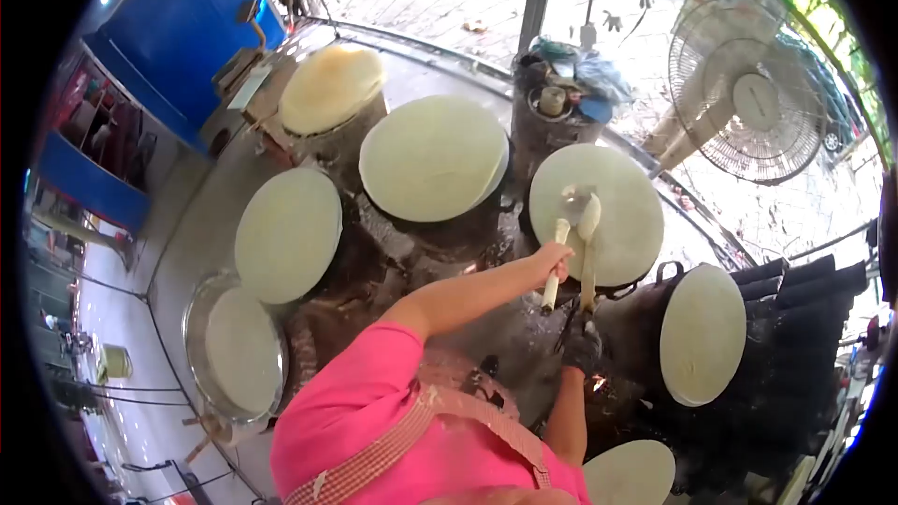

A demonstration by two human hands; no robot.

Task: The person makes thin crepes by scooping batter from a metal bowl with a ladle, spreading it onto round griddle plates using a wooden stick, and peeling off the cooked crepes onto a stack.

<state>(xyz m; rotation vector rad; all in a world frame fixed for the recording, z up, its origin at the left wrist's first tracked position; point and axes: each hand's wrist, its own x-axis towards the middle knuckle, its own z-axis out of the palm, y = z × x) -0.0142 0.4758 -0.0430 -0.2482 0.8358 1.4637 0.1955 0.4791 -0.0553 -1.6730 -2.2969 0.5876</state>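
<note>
My left hand [554, 264] is closed around a pale, thick stick [550, 295], which stands tilted over the near edge of a round pale sheet [613, 164] on a dark pot. In a dark glove, my right hand [582, 353] is closed at the lower end of a long-handled wooden spoon [588, 266]. The spoon's rounded, whitish head lies over the same sheet, beside the stick's upper end. A small patch on the sheet near the spoon head looks wet or thin. The right hand's fingers are partly lost in the dark background.
More pale round sheets top pots around me: one at the centre [435, 154], one at the left [288, 234], one at the right [703, 337]. A browned round [332, 89] is at the back left. A large fan [754, 101] stands at the back right.
</note>
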